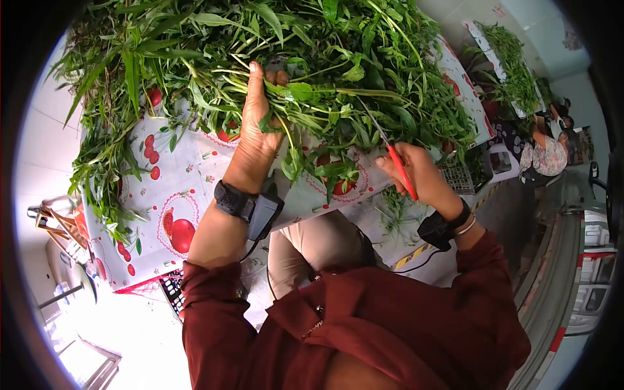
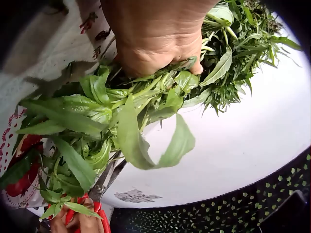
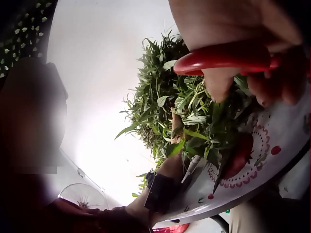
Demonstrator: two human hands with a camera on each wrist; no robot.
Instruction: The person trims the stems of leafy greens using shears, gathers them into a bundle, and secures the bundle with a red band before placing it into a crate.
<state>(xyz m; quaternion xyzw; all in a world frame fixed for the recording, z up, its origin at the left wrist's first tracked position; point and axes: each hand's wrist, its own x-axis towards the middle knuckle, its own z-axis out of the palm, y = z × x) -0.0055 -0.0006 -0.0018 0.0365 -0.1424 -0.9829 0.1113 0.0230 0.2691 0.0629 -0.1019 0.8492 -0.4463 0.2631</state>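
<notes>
Head view: left hand (image 1: 261, 120) grips leafy stems (image 1: 302, 91), long axis roughly left-right, over tablecloth (image 1: 146, 218); right hand (image 1: 426, 175) grasps red-handled scissors (image 1: 401, 168), diagonal, blades pointing up-left at stems

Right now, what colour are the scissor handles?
The scissor handles are red, clearest in the head view.

Produce workspace — greens (image 1: 364, 49) heaped on fruit-print tablecloth (image 1: 146, 218) — second greens-laden table (image 1: 487, 52), person (image 1: 545, 155) beyond.

pale wall (image 1: 520, 26); yellow-black floor tape (image 1: 414, 257); white seat (image 1: 513, 159) at right; glare lower left.
</notes>
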